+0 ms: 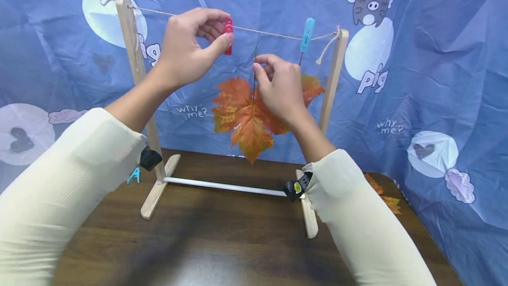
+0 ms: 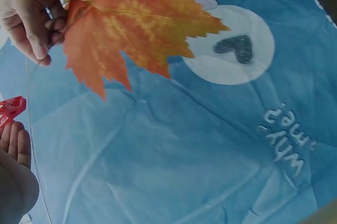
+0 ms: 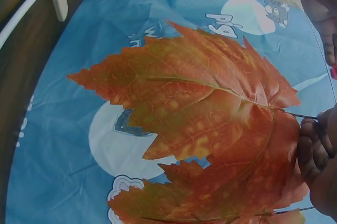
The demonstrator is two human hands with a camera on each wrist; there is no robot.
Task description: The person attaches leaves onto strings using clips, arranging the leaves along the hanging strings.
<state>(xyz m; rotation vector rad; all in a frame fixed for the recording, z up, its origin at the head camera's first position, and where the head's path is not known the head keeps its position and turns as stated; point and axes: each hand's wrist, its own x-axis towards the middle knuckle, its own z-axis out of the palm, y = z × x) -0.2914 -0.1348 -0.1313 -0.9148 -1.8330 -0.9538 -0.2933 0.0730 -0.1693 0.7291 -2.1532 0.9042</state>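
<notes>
In the head view my left hand (image 1: 190, 47) pinches a red clothespin (image 1: 228, 35) at the string (image 1: 270, 33). Lower and to the right, my right hand (image 1: 282, 85) pinches the thin dark stem of an orange maple leaf (image 1: 252, 120), its blade hanging below the fingers. Behind that hand a second leaf (image 1: 311, 87) hangs by its stem from a blue clothespin (image 1: 307, 34) on the string. The right wrist view shows the held leaf (image 3: 210, 87) beside the fingers of my right hand (image 3: 321, 155). The left wrist view has the red clothespin (image 2: 11, 109) at its left edge.
The string runs between two wooden posts (image 1: 335, 78), joined low down by a white rod (image 1: 226, 186). On the brown table (image 1: 198, 242), a blue clothespin (image 1: 135, 174) lies beside the left post and more orange leaves (image 1: 390, 202) lie at the right. A blue printed cloth (image 1: 436, 78) hangs behind.
</notes>
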